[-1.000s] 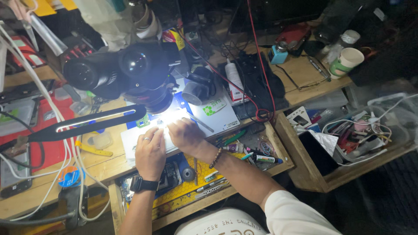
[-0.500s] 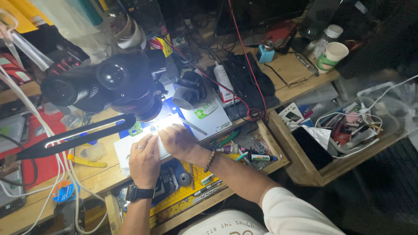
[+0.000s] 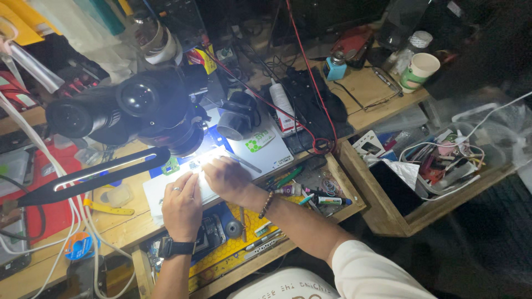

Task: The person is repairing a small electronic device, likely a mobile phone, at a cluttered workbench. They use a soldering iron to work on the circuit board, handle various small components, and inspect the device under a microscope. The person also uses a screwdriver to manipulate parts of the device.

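Both my hands rest on the white work mat (image 3: 160, 194) under the black microscope (image 3: 138, 108): my left hand (image 3: 182, 206) lies flat, fingers loose, gripping nothing. My right hand (image 3: 226, 177) is curled at the brightly lit spot, grip unclear in glare. Thin tool (image 3: 244, 163) lies just beside it.

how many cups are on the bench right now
1 that is clearly a cup: a paper cup with a green band, at the far right end of the wooden bench, beside a clear bottle. More may be hidden in the dark clutter behind.
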